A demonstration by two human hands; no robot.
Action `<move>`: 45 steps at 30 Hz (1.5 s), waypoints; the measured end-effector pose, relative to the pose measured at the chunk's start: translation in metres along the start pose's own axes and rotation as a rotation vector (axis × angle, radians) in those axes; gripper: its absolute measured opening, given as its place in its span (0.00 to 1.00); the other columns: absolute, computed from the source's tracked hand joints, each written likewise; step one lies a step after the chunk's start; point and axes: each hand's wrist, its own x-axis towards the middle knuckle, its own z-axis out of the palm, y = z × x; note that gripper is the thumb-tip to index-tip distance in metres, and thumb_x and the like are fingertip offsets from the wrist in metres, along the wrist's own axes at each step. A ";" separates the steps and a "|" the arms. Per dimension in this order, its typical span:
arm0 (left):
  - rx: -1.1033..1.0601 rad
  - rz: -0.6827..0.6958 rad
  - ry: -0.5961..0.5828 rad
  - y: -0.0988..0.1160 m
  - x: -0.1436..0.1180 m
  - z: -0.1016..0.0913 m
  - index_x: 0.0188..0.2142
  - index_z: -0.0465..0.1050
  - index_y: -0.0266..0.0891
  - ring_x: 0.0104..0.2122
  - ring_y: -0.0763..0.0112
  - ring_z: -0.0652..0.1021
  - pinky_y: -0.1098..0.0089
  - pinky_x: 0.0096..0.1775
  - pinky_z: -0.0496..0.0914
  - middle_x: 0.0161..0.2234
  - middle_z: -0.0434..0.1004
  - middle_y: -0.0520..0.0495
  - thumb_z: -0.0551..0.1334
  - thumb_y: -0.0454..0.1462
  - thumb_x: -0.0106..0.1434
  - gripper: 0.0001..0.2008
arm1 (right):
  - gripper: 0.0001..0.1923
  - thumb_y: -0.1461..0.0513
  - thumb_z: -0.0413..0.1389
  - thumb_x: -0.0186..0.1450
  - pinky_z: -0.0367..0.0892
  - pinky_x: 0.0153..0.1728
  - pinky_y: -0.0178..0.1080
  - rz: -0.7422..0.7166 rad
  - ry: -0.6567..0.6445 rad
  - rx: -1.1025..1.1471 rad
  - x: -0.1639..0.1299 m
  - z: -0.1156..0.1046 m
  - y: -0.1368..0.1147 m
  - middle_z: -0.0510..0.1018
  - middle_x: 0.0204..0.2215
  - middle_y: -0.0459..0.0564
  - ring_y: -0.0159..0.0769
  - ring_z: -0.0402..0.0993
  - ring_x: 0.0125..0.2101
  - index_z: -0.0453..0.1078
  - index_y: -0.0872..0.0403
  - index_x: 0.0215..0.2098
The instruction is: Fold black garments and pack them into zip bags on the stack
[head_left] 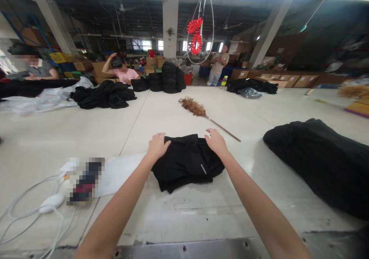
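Clutter rings the work spot on a big pale table [178, 209]. Feather duster [198, 111] lies just beyond the folded black garment [186, 166], its thin stick running diag. toward the right hand, close but apart from it. Large heap of black cloth [319, 159] sprawls to the right, well apart from the garment. To the left: a sheet of white paper [118, 172] w/ its edge tucked under the garment, a blurred-out item on it, then white cables [25, 213] and a white oval adapter [52, 202] near the table's front edge. Farther back, another black clothing pile [105, 94], clear plastic bags [43, 99], stacked black bundles [170, 78]. Red coiled hose [196, 36] hangs from overhead. Three other people at the far side, two seated, one standing. Nothing sits betw. the hands and the garment.

Writing: small light logo on the garment's front, near its right side; too small to read.

Garment lies centre, mid-table, folded into a rough rectangle.

Left hand [157, 145] rests palm-down on the garment's top left corner, fingers curled onto the fabric edge; whether it pinches cloth, can't tell. Right hand [216, 141] sits palm-down at the top right corner, fingers spread loosely and flat, not closed on anything. Both forearms stretch straight fwd, roughly parallel, converging slightly.
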 end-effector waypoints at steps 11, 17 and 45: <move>0.129 0.155 -0.218 -0.003 -0.089 0.062 0.68 0.56 0.41 0.69 0.50 0.52 0.39 0.65 0.44 0.70 0.51 0.42 0.40 0.57 0.70 0.36 | 0.24 0.47 0.45 0.71 0.57 0.60 0.57 -0.310 -0.275 -0.011 -0.091 0.039 0.024 0.72 0.59 0.54 0.48 0.66 0.60 0.70 0.49 0.57; 0.107 0.133 -0.206 -0.006 -0.107 0.054 0.68 0.56 0.40 0.70 0.50 0.48 0.42 0.66 0.42 0.70 0.48 0.40 0.40 0.58 0.69 0.37 | 0.26 0.47 0.43 0.72 0.59 0.61 0.54 -0.385 -0.121 -0.043 -0.101 0.052 0.047 0.69 0.62 0.54 0.46 0.65 0.61 0.69 0.49 0.59; -0.037 0.271 -0.275 0.021 -0.128 0.003 0.41 0.76 0.43 0.41 0.57 0.79 0.59 0.46 0.71 0.39 0.80 0.44 0.55 0.55 0.65 0.21 | 0.28 0.48 0.54 0.66 0.54 0.64 0.59 -0.575 -0.261 -0.045 -0.186 -0.007 0.015 0.68 0.61 0.58 0.53 0.62 0.61 0.67 0.51 0.61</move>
